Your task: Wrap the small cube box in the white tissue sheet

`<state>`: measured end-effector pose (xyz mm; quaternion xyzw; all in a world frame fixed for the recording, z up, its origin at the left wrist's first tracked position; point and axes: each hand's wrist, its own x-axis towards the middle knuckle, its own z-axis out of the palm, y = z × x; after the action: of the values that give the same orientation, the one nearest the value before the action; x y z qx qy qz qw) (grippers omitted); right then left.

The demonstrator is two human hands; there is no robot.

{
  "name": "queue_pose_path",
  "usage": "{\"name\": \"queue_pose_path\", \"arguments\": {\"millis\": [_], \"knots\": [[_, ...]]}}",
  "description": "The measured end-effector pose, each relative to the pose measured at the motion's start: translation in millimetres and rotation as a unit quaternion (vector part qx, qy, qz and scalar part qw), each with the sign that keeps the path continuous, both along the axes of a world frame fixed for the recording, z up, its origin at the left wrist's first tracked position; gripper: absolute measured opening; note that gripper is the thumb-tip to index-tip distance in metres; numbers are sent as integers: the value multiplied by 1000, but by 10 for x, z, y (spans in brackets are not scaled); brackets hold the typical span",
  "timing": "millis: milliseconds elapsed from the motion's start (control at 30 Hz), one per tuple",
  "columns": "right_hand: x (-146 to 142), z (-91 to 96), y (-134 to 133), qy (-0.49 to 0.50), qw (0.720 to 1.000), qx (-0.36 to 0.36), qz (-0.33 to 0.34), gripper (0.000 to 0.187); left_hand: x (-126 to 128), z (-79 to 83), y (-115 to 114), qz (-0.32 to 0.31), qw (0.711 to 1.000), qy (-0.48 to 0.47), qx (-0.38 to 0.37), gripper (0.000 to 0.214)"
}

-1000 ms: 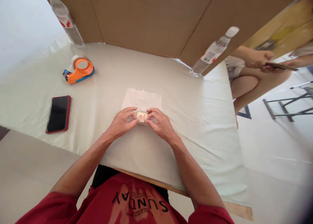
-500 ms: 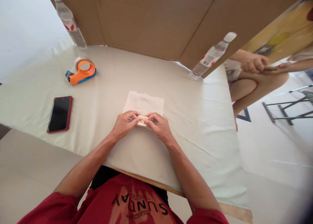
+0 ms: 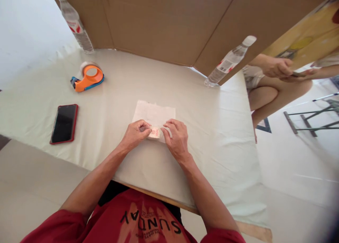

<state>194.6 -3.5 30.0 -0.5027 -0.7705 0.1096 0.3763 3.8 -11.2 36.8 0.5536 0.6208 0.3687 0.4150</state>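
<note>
A small pale block-like piece with reddish marks on top (image 3: pixel 154 132) sits at the near edge of a white paper sheet (image 3: pixel 153 111). My left hand (image 3: pixel 136 134) pinches the left end of this piece between thumb and fingers. Just to its right, my right hand (image 3: pixel 177 137) has thumb and forefinger apart, with a gap between them and the piece. What exactly the piece is, I cannot make out. The paper lies flat on the cloth-covered table (image 3: pixel 119 94), partly under the piece.
A phone in a red case (image 3: pixel 64 124) and an orange tape dispenser (image 3: pixel 88 77) lie to the left. Water bottles stand at back left (image 3: pixel 75 24) and right (image 3: pixel 230 62), before a cardboard screen (image 3: pixel 159 24). Beyond it, another person's hand (image 3: pixel 277 67) holds a thin object.
My right hand has let go of the pale piece and drawn slightly right, its fingers spreading. The reddish marks show more clearly. My left hand keeps its place.
</note>
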Motion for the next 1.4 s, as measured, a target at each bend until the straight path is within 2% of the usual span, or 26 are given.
{"name": "queue_pose_path", "arguments": {"millis": [33,100,167,233,400,533,667,800,867,933,1067,1233,1300,1400], "knots": [[-11,55,-49,-41,998,44,-2,16,1,-4,6,-1,1000,0,0,14],[-45,148,-141,-110,990,81,38,17,5,-13,19,-3,1000,0,1,15],[-86,189,-195,-165,979,73,94,18,6,-11,29,-3,1000,-2,0,17],[-118,177,-204,-208,970,48,119,19,-14,11,26,-7,1000,3,-6,19],[-147,110,-150,-263,956,44,122,22,-204,71,-47,-2,999,41,-2,33],[-176,146,-130,-300,946,46,114,21,-350,17,-88,19,997,68,-26,30],[-204,194,-109,-329,935,51,120,18,-400,-13,-108,61,986,150,-30,31],[-210,199,-83,-349,926,59,128,20,-486,16,-158,101,973,196,-62,56],[-208,192,-71,-353,924,63,130,21,-537,13,-174,98,973,188,-91,67],[-206,188,-60,-354,923,67,131,22,-559,-1,-167,90,975,165,-117,70],[-205,203,-40,-352,922,64,147,20,-486,-17,-89,92,979,82,-159,64],[-212,230,-20,-351,921,53,159,18,-330,-20,-2,92,985,-27,-145,30],[-217,233,-13,-351,921,53,160,18,-279,-13,10,85,987,-15,-136,17],[-226,233,-6,-354,920,52,162,16,-202,20,22,93,985,114,-91,10]]}}
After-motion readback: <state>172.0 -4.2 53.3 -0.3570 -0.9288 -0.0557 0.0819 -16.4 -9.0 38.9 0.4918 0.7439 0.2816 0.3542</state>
